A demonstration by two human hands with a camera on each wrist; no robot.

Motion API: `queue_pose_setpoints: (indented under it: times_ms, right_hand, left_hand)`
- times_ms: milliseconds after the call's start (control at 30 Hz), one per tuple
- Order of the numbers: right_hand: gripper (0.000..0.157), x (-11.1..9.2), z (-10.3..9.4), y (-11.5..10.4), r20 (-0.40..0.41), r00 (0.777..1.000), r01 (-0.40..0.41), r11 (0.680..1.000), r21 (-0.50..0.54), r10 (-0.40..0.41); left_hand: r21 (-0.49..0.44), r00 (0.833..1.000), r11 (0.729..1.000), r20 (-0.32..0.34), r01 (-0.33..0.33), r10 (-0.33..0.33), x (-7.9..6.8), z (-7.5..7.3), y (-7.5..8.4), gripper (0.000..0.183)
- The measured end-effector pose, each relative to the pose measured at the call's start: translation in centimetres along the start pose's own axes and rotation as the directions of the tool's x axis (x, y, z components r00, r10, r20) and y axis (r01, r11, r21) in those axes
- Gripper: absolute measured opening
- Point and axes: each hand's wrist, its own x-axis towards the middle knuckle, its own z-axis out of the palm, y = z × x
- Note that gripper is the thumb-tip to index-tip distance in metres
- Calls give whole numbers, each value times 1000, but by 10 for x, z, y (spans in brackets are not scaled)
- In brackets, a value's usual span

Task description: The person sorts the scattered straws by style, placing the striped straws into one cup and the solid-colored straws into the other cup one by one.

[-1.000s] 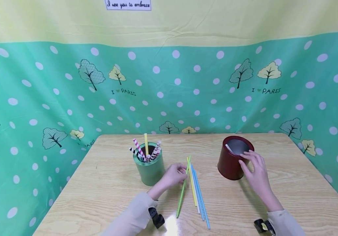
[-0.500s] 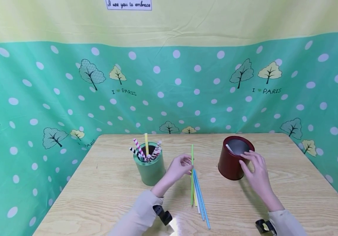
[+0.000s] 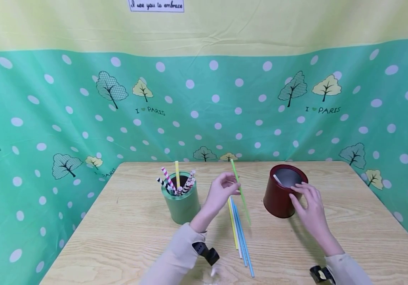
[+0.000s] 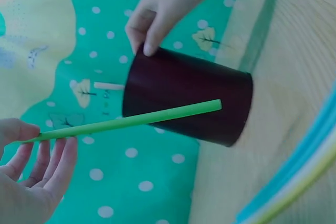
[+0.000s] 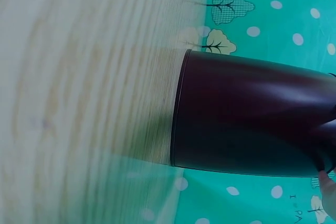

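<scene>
My left hand pinches a thin green straw between thumb and fingertips. It holds the straw up over the table, tilted, with the lower end toward the right. In the left wrist view the straw's free end overlaps the dark red cup. My right hand grips that cup's rim, thumb on the outside wall and fingers over the edge. One white straw leans inside the cup. Below the left hand, a yellow straw, a white straw and blue straws lie side by side on the table.
On the left stands a green cup holding several striped straws and a yellow straw. The wooden table ends at a polka-dot curtain behind.
My left hand has lifted the green straw off beside the pile, moving up and to the right; the straw's lower end has swung right. The right hand stays on the cup's rim.
</scene>
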Motion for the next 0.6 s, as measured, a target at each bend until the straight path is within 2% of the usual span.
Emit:
queue_pose_setpoints:
  times_ms: [167,433,600]
  right_hand:
    - [33,0,0,0,3,1000,-6,1000,-2,6]
    - [32,0,0,0,7,1000,-14,1000,-3,14]
    - [31,0,0,0,12,1000,-13,1000,-9,13]
  left_hand:
    - [-60,998,996,-29,-58,56,6,5,2,25]
    - [-124,982,976,-83,-177,167,10,13,19,22]
    - [-159,975,964,-106,-212,197,12,18,28,22]
